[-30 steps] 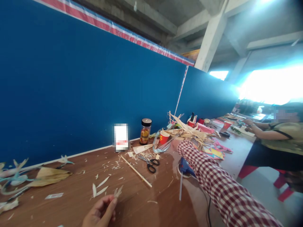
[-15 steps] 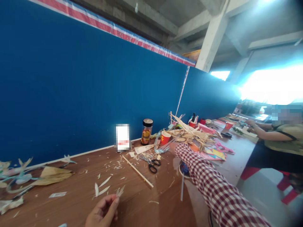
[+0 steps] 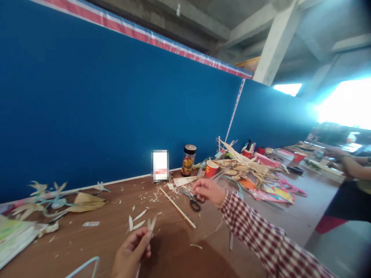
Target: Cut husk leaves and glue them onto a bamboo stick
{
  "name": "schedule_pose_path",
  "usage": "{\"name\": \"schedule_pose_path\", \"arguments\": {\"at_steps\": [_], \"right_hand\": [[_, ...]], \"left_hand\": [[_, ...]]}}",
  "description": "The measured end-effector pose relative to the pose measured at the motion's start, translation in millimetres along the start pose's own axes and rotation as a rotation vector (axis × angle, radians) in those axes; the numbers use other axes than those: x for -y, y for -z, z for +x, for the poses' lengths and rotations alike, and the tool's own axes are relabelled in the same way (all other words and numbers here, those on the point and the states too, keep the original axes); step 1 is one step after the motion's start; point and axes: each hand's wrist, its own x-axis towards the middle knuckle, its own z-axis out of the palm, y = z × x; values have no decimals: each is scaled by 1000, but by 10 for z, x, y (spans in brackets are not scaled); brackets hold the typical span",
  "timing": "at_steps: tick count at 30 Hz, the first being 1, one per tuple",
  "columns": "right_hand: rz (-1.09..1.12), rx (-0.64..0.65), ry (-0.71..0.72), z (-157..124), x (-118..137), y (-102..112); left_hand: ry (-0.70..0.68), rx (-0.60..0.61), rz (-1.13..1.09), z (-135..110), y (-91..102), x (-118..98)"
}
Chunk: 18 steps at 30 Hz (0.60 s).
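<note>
My left hand [image 3: 131,253] is low in the view, its fingers pinched on a small pair of pale leaf-shaped husk pieces [image 3: 151,223] held just above the brown table [image 3: 179,247]. My right hand [image 3: 208,191], in a red-and-white checked sleeve, hovers over the black-handled scissors [image 3: 193,201]. Its fingers are curled and seem to pinch a thin pale strip [image 3: 218,175] that runs up to the right. A long wooden stick [image 3: 177,207] lies between the two hands. Loose cut husk petals [image 3: 136,224] lie beside my left hand.
A dark-lidded jar [image 3: 188,160], a red cup [image 3: 211,168] and a heap of dried husks [image 3: 245,166] stand behind the scissors, against a blue wall. Husk flowers [image 3: 43,193] and papers [image 3: 14,236] lie at the left. Another person's arm [image 3: 352,166] works at the far right.
My right arm has drawn back from the husk heap, so the hand now shows above the scissors. The view has swung left. My left hand still pinches the husk pieces.
</note>
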Motion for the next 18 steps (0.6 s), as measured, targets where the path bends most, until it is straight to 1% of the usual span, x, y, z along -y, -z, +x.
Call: {"name": "schedule_pose_path", "arguments": {"at_steps": [1,3,4,5,8,10,12,15,18], "right_hand": [[38,66,5,-43,37,-172],[200,249,31,-133,100,-498],[243,297,53,-176,121,-647],[270,323,73,-215,132,-783],[266,263,118,-295,87,-1107],[244,212,128,-319,1,-1250],[217,192,130,-333,-96,-1344],[165,193,171,-367,-192,-1422],[157,207,207,-427,-199,-1465]], "left_hand": [[21,-4,-48,11,8,2],[35,-31,-140,26,14,2],[45,-36,-173,31,13,0],[50,-57,-208,35,8,-3],[61,-104,-262,39,-4,-10],[63,-95,-291,36,-7,-16],[65,-112,-313,26,-8,-23],[54,-96,-316,6,-11,-30],[38,-43,-288,-6,-15,-24]]}}
